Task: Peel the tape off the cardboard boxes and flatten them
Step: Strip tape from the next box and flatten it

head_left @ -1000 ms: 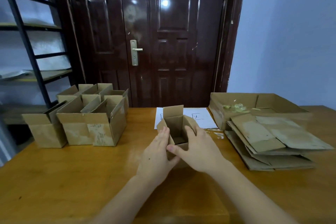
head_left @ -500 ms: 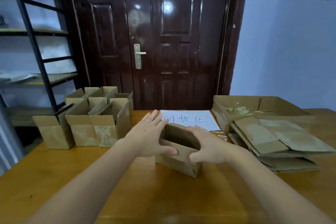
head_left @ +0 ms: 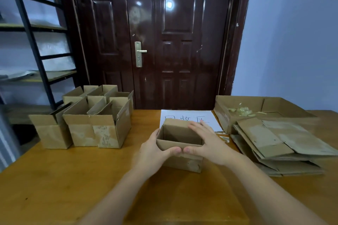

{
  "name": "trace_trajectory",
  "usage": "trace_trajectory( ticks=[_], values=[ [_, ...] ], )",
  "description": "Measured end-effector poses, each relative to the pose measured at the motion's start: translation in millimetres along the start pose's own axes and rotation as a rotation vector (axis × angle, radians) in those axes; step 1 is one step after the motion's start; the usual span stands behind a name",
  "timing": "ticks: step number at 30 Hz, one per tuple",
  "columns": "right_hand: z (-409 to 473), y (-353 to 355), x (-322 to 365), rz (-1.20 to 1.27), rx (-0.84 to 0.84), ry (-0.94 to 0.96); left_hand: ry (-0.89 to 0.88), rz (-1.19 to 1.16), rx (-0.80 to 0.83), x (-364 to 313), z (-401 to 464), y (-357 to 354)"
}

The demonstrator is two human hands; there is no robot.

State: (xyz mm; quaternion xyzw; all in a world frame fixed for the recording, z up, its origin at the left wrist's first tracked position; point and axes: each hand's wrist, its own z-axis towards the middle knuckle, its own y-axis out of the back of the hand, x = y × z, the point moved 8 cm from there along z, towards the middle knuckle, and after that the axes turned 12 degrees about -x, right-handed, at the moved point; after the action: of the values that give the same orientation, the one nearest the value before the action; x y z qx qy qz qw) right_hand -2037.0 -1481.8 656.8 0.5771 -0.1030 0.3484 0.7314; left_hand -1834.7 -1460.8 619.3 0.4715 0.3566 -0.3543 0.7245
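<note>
1. At table point(head_left: 54, 184) centre: open cardboard box point(head_left: 180, 160), gripped on both sides.
2. Left hand point(head_left: 152, 153) at 9 o'clock, right hand point(head_left: 208, 144) at 3 o'clock, thumbs pressed on near wall, fingers curled round it.
3. At 10 o'clock: unflattened boxes point(head_left: 82, 120).
4. At 3 o'clock: flattened stack point(head_left: 278, 144); behind, tray of peeled tape point(head_left: 241, 111).

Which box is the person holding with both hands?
The small open box in the middle of the table, between the left hand and right hand. The other boxes stand untouched in a cluster on the left.
</note>
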Motion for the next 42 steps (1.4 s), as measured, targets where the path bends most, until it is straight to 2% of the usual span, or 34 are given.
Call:
trace_trajectory(
  ticks=[5,8,10,12,15,18,22,24,28,30,33,37,42],
  values=[
    [-23,14,-19,0.088,-0.339,-0.112,0.075,-0.050,0.005,17,-13,6],
    [-41,16,-34,0.273,-0.430,-0.247,0.127,-0.079,-0.045,23,-20,10],
    [-57,11,-43,0.394,-0.408,-0.370,0.159,-0.004,-0.065,30,-23,11],
    [-72,2,-42,0.419,-0.292,-0.444,0.112,0.133,-0.002,30,-28,5],
    [-79,-17,-27,0.338,-0.087,-0.335,-0.010,0.231,0.089,13,-38,-5],
    [-74,-12,-19,0.371,-0.167,-0.241,-0.110,0.302,-0.021,-6,-38,3],
    [-67,16,-14,0.436,-0.375,-0.196,-0.201,0.308,-0.118,-24,-36,18],
    [-65,29,-7,0.372,-0.434,-0.153,-0.181,0.209,-0.164,-27,-34,27],
    [-60,43,14,0.341,-0.425,-0.099,-0.136,-0.109,-0.239,-41,-32,40],
    [-56,46,26,0.368,-0.417,-0.053,-0.176,-0.168,-0.212,-51,-32,40],
    [-51,54,34,0.386,-0.443,-0.037,-0.241,-0.100,-0.174,-60,-28,41],
    [-47,58,30,0.316,-0.441,-0.109,-0.171,-0.055,-0.153,-61,-22,49],
    [-28,38,-7,0.336,-0.345,-0.273,-0.246,0.185,0.064,-48,-26,36]
  ],
)
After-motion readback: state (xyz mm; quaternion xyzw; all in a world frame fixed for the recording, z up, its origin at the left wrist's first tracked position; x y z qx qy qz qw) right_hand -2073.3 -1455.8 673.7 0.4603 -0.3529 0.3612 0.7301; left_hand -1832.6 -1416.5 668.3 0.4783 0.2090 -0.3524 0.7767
